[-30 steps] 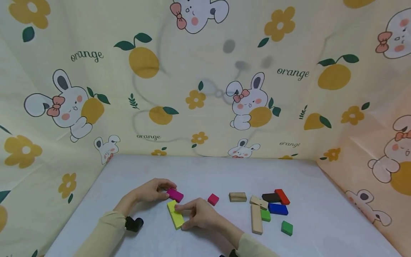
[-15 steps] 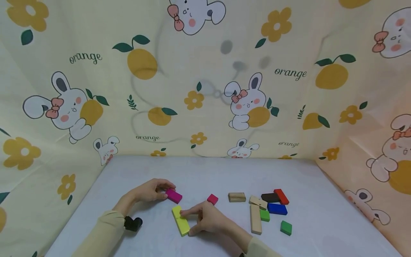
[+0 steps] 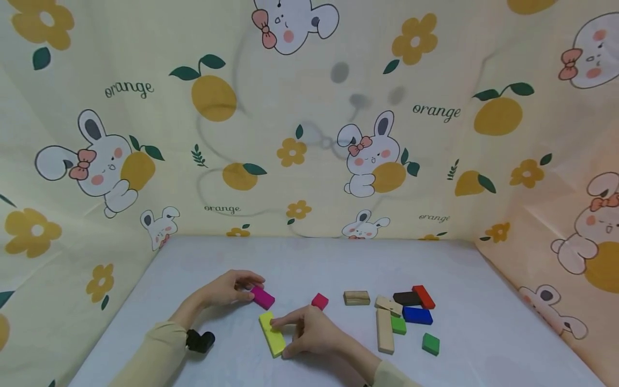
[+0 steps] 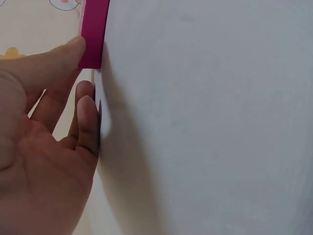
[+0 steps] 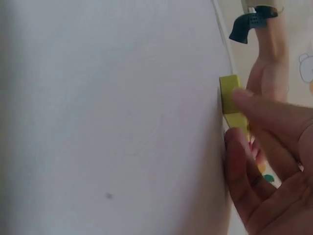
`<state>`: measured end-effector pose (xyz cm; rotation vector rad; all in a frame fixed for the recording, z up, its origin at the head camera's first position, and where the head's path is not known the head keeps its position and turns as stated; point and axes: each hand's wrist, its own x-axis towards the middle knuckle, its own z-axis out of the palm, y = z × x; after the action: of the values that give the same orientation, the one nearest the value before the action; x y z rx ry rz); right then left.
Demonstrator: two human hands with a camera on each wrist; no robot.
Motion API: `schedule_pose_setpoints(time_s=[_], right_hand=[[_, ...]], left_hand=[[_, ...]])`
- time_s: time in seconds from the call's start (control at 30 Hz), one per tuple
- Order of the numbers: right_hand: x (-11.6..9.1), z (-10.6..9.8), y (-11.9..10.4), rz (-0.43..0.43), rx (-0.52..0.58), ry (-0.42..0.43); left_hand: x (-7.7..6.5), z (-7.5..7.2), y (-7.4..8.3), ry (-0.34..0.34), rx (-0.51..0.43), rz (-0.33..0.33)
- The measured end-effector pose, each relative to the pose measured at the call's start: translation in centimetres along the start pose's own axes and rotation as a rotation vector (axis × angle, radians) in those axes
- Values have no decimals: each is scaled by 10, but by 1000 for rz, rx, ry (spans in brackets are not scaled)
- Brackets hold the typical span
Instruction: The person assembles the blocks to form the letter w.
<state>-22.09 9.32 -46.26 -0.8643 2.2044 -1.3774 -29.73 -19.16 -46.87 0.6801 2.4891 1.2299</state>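
Observation:
My left hand [image 3: 227, 288] pinches one end of a magenta rectangular block [image 3: 264, 298] at the left of the table. The left wrist view shows the thumb against the side of this magenta block [image 4: 94, 34], with other fingers curled below. Nearer to me, a long yellow block [image 3: 272, 335] lies slanted on the table. My right hand [image 3: 314, 330] holds it from the right, index finger on its upper part and thumb at its near end. In the right wrist view the fingers partly cover the yellow block [image 5: 229, 95]. The two blocks lie apart, with a small gap.
A small pinkish-red block [image 3: 319, 301] lies just beyond my right hand. Further right are a striped wooden block [image 3: 357, 298], plain wooden block [image 3: 385, 331], black block [image 3: 407, 298], red block [image 3: 424, 296], blue block [image 3: 417, 315] and green block [image 3: 431, 344]. Patterned cloth [image 3: 309, 177] surrounds the table.
The yellow block, held by my right hand, has shifted right and toward me, away from the magenta block. In the last half second both hands have stayed nearly still.

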Motion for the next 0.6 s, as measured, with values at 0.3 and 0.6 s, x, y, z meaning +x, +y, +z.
schedule_pose_setpoints(time_s=[0.3,0.6], right_hand=[[-1,3,-1,-3,35,-25],[-4,1,0,0,75,-27]], left_hand=[[-1,-3,6,-78,-51,-11],[-1,-3,10,-98,-73,2]])
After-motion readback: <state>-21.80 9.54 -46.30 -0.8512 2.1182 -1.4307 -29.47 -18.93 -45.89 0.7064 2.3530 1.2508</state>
